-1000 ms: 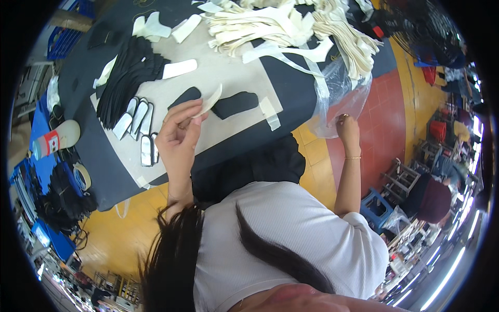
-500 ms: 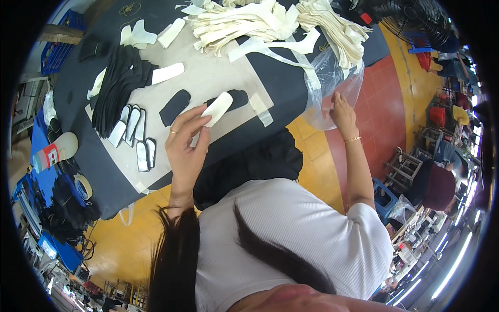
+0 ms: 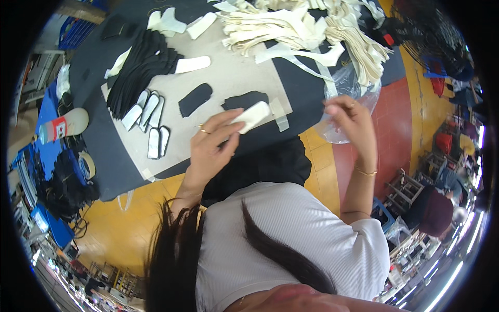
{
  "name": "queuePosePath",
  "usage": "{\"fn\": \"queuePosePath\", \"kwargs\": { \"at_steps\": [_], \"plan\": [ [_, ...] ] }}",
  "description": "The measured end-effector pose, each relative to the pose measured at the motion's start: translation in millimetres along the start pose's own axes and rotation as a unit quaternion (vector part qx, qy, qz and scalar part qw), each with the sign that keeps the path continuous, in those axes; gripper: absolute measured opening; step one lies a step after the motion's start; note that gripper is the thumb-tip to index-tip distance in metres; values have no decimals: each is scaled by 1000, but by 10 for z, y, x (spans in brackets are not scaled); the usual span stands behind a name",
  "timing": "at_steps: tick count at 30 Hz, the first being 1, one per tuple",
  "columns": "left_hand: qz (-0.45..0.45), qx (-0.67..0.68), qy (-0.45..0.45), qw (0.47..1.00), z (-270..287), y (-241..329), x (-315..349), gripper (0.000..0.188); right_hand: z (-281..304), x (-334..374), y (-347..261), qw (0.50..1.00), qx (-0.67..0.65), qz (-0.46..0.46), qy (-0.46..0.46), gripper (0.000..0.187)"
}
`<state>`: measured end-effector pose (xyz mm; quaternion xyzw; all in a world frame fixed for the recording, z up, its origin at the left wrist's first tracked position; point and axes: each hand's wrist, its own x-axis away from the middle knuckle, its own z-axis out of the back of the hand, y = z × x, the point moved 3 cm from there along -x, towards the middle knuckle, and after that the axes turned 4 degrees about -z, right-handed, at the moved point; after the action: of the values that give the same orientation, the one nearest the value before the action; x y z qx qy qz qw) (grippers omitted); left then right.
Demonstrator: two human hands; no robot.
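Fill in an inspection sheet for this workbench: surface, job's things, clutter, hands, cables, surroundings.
Surface: dark table with a beige board.
Job's things: cream piece in left hand; clear bag at right hand.
Clutter: black pieces, cream strips, white tabs, tape roll.
Hands: left pinches the piece; right grips the bag's edge.
Cables: nothing seen.
Surroundings: orange floor, red floor, stools.

Lighting bright, even, from overhead; strip lights glared at lower right rim. Shadows soft, faint under left hand. Heavy fisheye bending, black vignette round frame. Centre fairly sharp; rim smeared, hair at bottom blurred.
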<state>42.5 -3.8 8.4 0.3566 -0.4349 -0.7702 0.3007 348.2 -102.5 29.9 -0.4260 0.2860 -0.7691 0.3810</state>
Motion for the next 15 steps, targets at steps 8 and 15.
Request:
{"fn": "queuePosePath", "kwargs": {
  "at_steps": [8, 15],
  "plan": [
    [-21, -75, 60, 995, 28, -22, 134, 31, -1168, -399, -490, 979, -192, 38, -62, 18],
    [-10, -169, 41, 985, 24, -188, 317, 31, -1298, -426, -478, 997, -74, 35, 12, 18]
  ]
}}
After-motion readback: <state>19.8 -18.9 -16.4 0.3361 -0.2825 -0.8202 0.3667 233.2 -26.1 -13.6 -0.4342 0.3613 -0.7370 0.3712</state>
